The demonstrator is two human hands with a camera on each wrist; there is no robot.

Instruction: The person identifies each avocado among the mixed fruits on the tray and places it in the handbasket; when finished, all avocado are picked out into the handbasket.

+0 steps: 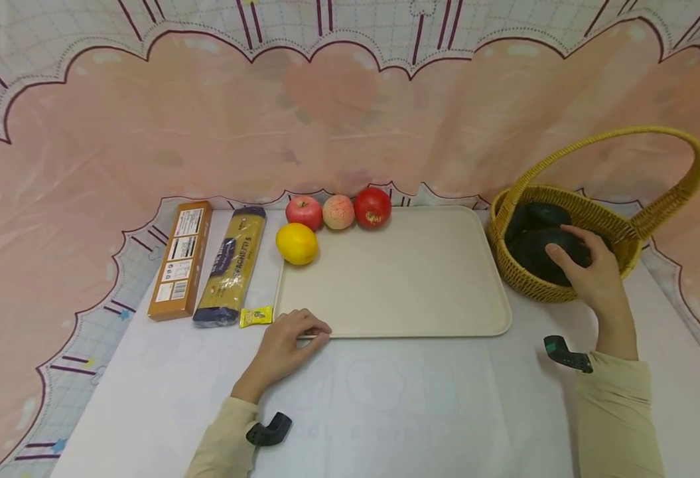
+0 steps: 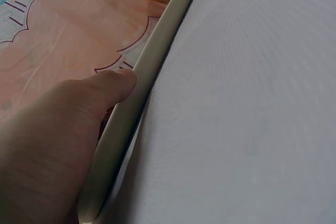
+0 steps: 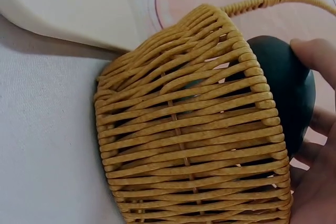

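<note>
At the front left corner of the cream tray, my left hand holds the rim. In the left wrist view the thumb presses on the tray's edge, and the other fingers are hidden. Over at the right, my right hand reaches into a yellow wicker basket and grips a large, smooth, dark green rounded vegetable. The right wrist view shows that vegetable rising above the woven wall, thumb and fingers around it. Another dark rounded one lies behind it.
Along the tray's back left sit a red apple, a peach, a red pomegranate and a lemon. Left of the tray lie a spaghetti pack, an orange-brown box and a small yellow packet. The basket's tall handle arches upward.
</note>
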